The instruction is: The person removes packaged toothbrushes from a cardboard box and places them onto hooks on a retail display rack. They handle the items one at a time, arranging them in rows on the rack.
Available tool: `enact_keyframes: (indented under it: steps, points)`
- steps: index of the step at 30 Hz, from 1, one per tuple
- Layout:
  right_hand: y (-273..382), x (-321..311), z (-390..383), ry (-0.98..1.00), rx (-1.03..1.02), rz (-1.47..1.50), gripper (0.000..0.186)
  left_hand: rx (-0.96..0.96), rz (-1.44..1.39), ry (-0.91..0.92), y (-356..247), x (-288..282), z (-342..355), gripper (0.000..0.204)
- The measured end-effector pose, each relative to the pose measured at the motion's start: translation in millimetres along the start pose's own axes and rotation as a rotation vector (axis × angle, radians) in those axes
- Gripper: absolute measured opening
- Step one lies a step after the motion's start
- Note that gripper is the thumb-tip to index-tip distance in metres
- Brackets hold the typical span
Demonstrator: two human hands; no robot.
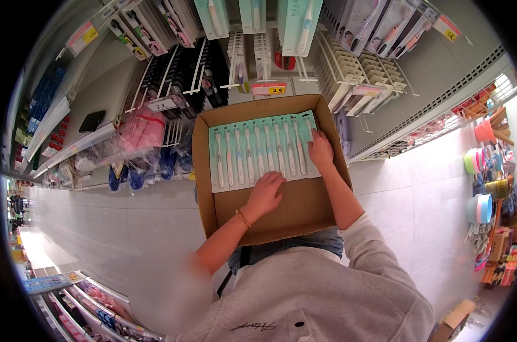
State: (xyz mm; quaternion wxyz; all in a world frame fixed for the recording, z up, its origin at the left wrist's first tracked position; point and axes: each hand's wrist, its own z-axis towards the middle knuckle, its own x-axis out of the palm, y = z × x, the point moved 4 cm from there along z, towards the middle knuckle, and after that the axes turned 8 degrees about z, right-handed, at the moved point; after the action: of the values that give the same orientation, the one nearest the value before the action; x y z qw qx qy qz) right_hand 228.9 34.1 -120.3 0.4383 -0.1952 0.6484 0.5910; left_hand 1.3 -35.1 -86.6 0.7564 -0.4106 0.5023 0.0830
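An open cardboard box sits in front of my body. A row of several toothbrush packs lies side by side in its far part, pale green with white-handled brushes. My right hand is at the rightmost toothbrush pack, its fingers curled on the pack's right side. My left hand lies at the near edge of the row, fingers loosely spread and touching the packs' lower ends. The fingertips of my right hand are partly hidden.
Ahead, hooks carry hanging toothbrush packs above the box. Bagged slippers hang at the left below a shelf with a dark phone-like object. Plastic tubs stand far right. Another cardboard box is at the lower right.
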Motion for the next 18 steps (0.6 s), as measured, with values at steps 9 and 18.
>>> enact_keyframes:
  steps: [9, 18]
  points:
    - [5.6, 0.0, -4.3, -0.053, -0.020, -0.068, 0.035, 0.002, 0.017, 0.041, 0.4, 0.0, -1.2, 0.038]
    - [18.0, 7.9, -9.5, 0.023, -0.051, -0.095, 0.043, 0.020, 0.032, -0.008, 4.9, 5.4, -0.6, 0.035]
